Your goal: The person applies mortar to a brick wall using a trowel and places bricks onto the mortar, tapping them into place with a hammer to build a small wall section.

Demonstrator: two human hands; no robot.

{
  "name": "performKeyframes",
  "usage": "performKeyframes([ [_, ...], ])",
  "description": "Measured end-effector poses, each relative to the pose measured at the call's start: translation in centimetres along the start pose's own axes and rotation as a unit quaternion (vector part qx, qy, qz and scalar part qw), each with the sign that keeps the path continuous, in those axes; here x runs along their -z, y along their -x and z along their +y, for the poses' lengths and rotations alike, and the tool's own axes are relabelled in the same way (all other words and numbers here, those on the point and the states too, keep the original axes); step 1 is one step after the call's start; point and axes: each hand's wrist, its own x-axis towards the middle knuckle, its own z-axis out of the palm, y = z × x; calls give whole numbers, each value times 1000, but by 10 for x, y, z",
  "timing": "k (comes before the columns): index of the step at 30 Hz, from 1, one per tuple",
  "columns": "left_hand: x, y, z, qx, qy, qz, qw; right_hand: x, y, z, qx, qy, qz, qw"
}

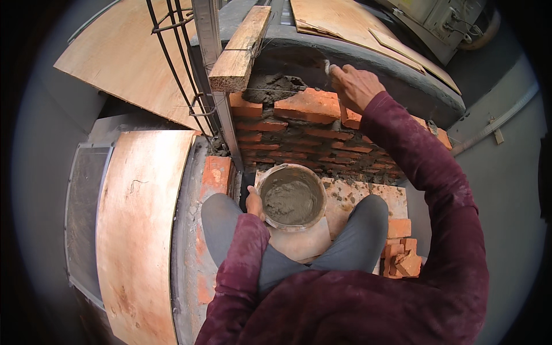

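My right hand (355, 87) is raised over the top of a brick wall (307, 107), closed around what looks like a trowel (328, 67). Its pale metal shank shows past my fingers; the blade is hard to pick out against the dark background. Wet mortar (270, 87) lies in a heap on the wall's top course, left of that hand. Between my knees stands a round bucket (294, 171) part filled with grey mortar (290, 201). My left hand (254, 203) grips the bucket's left rim, its fingers partly hidden.
A wooden block (240, 54) is tied against an upright metal post (221, 109), beside thin steel reinforcing bars (183, 63). Plywood sheets (138, 230) lie at the left. Loose bricks (401, 259) are stacked by my right knee. Mortar-spattered boards (388, 198) lie below the wall.
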Motion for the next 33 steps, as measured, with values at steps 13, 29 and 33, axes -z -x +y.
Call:
performKeyframes([
  [13, -1, -21, -16, -49, -44, -31, 997, 43, 89, -29, -222, -563, -373, 703],
  [29, -10, -54, -27, -75, -14, -102, 992, 16, 19, -44, -224, -478, -366, 766],
  [33, -19, -43, -26, -98, -21, -121, 988, 4, 27, -78, -304, -659, -324, 607],
])
